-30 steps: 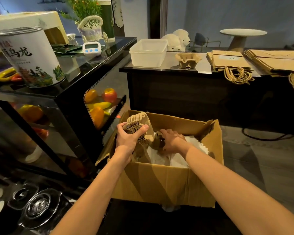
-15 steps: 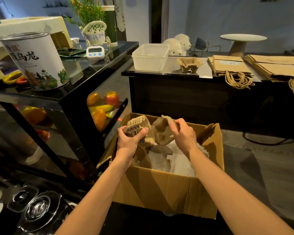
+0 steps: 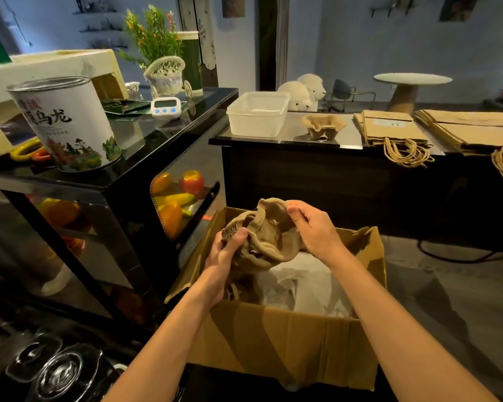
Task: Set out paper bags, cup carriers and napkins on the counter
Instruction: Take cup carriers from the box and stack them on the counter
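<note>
Above an open cardboard box (image 3: pixel 273 340), my left hand (image 3: pixel 225 256) grips a stack of brown pulp cup carriers (image 3: pixel 235 231). My right hand (image 3: pixel 311 227) pinches the rim of a single cup carrier (image 3: pixel 269 236), held against the stack. White napkins (image 3: pixel 308 288) lie inside the box. On the dark counter (image 3: pixel 285 140) behind sit one cup carrier (image 3: pixel 323 127) and two piles of flat brown paper bags (image 3: pixel 389 127) (image 3: pixel 474 130) with twine handles hanging over the edge.
A clear plastic tub (image 3: pixel 257 117) stands at the counter's left end. To the left is a glass display case (image 3: pixel 128 198) with fake fruit inside; a tea tin (image 3: pixel 67 123), a timer (image 3: pixel 165 107) and a flower basket (image 3: pixel 166 74) sit on top. Glass lids (image 3: pixel 55 372) lie lower left.
My right hand lifted a single carrier out of the box and brought it up against the stack in my left hand. Both hands rose above the box.
</note>
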